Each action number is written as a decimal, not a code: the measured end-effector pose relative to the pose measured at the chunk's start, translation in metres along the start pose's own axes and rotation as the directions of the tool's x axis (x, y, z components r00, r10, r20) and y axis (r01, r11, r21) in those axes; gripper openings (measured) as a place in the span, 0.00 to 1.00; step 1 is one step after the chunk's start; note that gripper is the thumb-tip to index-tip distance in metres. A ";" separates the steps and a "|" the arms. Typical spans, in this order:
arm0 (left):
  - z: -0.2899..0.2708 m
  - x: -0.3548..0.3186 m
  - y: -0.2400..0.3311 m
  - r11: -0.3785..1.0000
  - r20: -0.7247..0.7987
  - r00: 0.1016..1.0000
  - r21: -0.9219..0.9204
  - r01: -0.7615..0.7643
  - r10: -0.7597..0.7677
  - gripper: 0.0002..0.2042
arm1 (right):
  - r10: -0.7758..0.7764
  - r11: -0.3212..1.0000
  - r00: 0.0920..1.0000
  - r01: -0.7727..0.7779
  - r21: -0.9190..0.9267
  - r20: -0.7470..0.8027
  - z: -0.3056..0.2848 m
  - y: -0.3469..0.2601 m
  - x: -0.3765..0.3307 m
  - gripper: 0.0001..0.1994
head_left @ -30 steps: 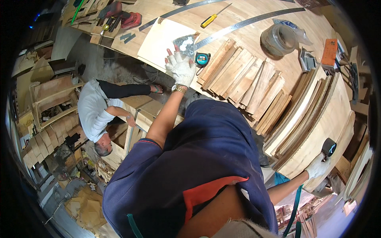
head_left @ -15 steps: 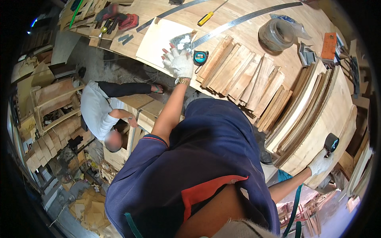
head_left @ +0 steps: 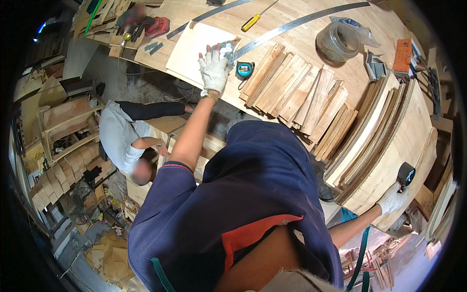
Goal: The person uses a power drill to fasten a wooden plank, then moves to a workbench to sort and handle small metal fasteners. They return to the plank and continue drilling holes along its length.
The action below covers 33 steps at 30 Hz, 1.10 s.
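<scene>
My left hand [head_left: 214,73], in a whitish work glove with bare fingertips, lies with its fingers apart over a pale board [head_left: 187,46]. Its fingertips reach a small grey-and-white patch or packet [head_left: 228,50], partly hidden. To its right lies a teal-and-black tape measure [head_left: 244,70]. Far out at the right, my gloved right hand [head_left: 393,199] is against the outer curved plywood panel [head_left: 384,170]. Its fingers close on the lower end of a black object with a teal face [head_left: 405,173], whose kind I cannot make out.
Wooden strips [head_left: 296,90] line the bench beside stacked curved panels [head_left: 369,126]. Behind are a steel ruler [head_left: 301,24], a yellow-handled screwdriver [head_left: 251,22], a plastic jar [head_left: 337,43] and a red power tool [head_left: 158,27]. A co-worker [head_left: 119,134] bends over wooden boxes at left.
My left hand has slid slightly left on the pale board, its forearm swinging left too. My right hand stays in place. The co-worker has shifted a little.
</scene>
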<state>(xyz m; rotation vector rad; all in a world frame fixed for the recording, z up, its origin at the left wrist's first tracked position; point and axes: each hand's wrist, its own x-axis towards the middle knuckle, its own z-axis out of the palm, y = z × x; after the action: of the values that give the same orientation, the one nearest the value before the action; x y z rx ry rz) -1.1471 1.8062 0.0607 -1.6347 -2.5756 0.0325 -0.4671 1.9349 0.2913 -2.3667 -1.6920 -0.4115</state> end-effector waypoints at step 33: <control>-0.148 -0.020 0.134 -0.610 0.401 0.805 -0.526 0.593 0.437 0.07 | -0.334 0.333 0.867 -0.258 0.907 0.369 -0.096 -0.268 -0.160 0.07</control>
<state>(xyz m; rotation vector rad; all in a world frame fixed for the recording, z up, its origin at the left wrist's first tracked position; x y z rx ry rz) -1.0053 1.8409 0.1983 -0.7776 -2.4280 -3.9519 -0.7799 1.8483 0.3283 -1.4845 -1.4492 1.0815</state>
